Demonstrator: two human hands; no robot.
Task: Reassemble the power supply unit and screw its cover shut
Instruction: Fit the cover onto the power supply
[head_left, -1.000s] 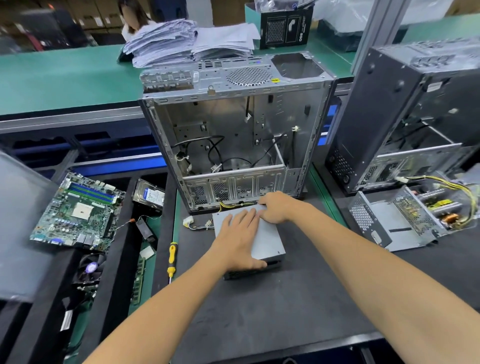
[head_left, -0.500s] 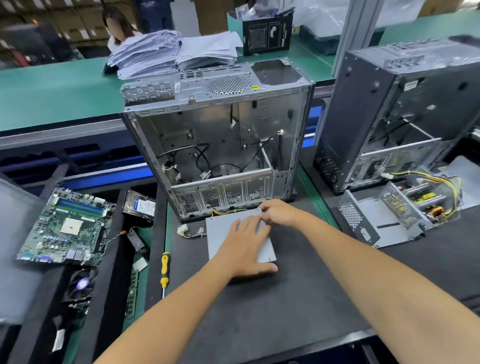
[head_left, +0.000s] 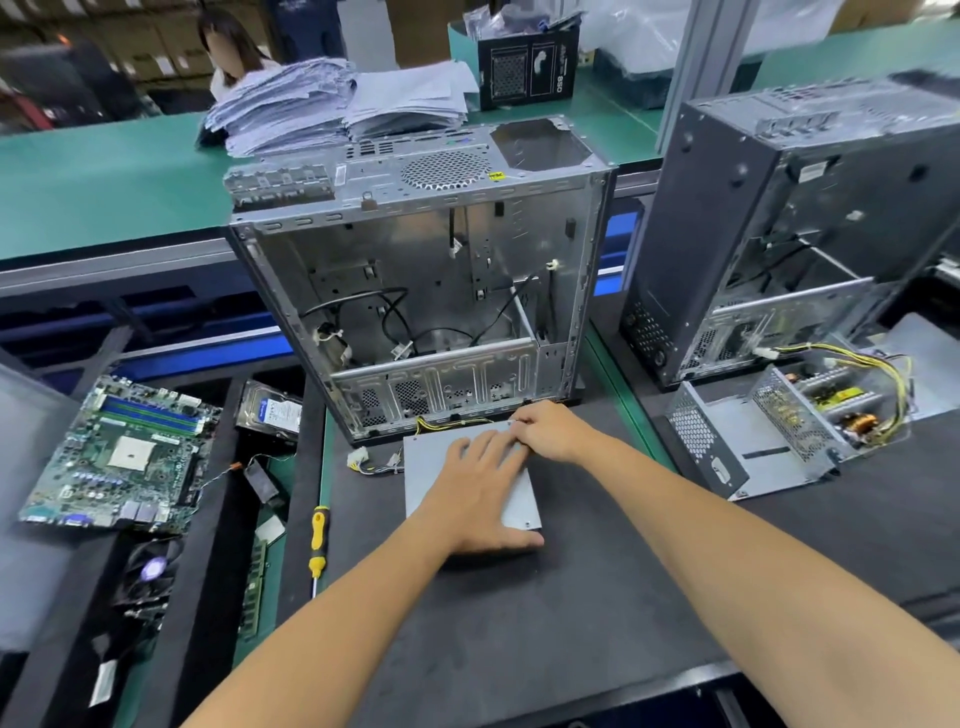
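Black matting (head_left: 519, 623) covers my bench. On it, my left hand (head_left: 480, 493) lies flat, fingers straight, pressing the grey cover (head_left: 519, 499) of the supply. My right hand (head_left: 550, 431) pinches something small at its far corner. A screwdriver (head_left: 318, 540) lies left. Beyond stands an open case (head_left: 426, 291).

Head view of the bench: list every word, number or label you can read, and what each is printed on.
"SSD": black carton on the green shelf; its other print is too blurred.
Hard drive label: too small.
Yellow sticker on the open computer case: unreadable.
Motherboard markings: too small.
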